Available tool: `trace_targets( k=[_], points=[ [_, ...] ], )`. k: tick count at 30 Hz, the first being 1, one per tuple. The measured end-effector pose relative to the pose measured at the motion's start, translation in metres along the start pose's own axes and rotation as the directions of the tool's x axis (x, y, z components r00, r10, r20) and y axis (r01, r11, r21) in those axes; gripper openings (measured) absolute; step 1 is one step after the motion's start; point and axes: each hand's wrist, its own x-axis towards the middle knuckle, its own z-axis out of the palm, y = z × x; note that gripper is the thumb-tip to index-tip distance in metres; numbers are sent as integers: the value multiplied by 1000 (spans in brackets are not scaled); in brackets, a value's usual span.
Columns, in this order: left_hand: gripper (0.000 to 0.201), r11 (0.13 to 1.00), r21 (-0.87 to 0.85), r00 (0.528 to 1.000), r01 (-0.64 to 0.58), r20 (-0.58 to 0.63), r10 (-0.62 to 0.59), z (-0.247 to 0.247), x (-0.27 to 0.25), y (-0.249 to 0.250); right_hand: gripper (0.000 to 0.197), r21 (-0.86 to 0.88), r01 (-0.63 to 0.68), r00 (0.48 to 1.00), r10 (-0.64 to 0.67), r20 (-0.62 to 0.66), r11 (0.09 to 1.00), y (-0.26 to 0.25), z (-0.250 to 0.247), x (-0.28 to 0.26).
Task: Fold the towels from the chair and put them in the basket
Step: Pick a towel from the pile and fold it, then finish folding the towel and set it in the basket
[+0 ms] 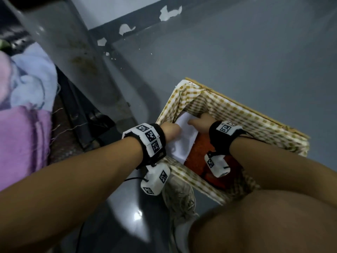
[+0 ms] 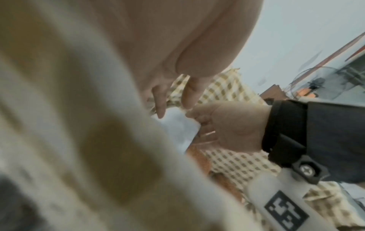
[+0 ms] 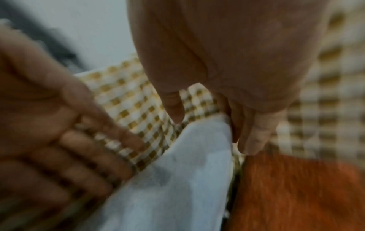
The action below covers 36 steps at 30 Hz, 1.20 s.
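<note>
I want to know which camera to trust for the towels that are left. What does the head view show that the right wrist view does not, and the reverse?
Only the head view shows the pink towel and pale blue towel still heaped at the left, the grey floor, and both wristbands. Only the right wrist view shows the right fingers reaching down beside the white towel's edge, and the left fingers against the checked lining. Both show the white towel, the orange towel and the basket.

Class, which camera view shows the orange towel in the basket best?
The right wrist view: the fuzzy orange towel fills its lower right, beside the folded white towel. The head view shows it partly hidden by the right wrist; the left wrist view shows only a sliver.
</note>
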Motion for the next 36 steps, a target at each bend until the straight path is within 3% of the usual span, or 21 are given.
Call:
trace_targets(
  k=[3,6,10,13,17,22,25,27,29,32,34,36],
  points=[
    [34,981,-195,998,0,60,12,-11,-26,1,28,-318,197,977,-212,-14,928,-33,-18,-38],
    [12,978,-142,982,-151,93,165,-39,-72,2,30,-345,322,947,-294,130,882,-75,-27,-87],
    [14,930,-45,930,-365,-63,362,-100,-139,-18,27,-390,447,882,-326,340,805,-144,-21,-162],
    [9,910,-39,907,-412,-112,406,-154,-195,-42,22,-371,569,809,-416,416,734,-205,4,-210],
    [11,894,-13,854,-448,-304,423,-218,-261,-91,25,-266,670,715,-506,482,693,-280,57,-264],
    [11,918,94,778,-384,-503,377,-267,-308,-173,25,-262,775,617,-601,508,575,-341,135,-308],
    [29,938,274,734,-210,-589,337,-279,-312,-214,28,-320,820,571,-642,512,474,-356,176,-315],
    [46,942,320,750,-103,-597,285,-282,-306,-234,31,-381,833,552,-652,520,401,-355,199,-309],
    [60,944,327,760,-38,-604,239,-284,-296,-250,36,-389,826,562,-641,522,407,-348,216,-297],
    [73,923,382,716,52,-658,232,-287,-284,-269,37,-429,813,581,-592,558,393,-340,234,-281],
    [65,917,386,683,98,-697,220,-291,-283,-277,31,-380,811,584,-577,571,444,-343,242,-277],
    [41,936,339,638,98,-743,202,-299,-282,-285,20,-306,808,581,-596,554,504,-349,249,-276]
  ],
)
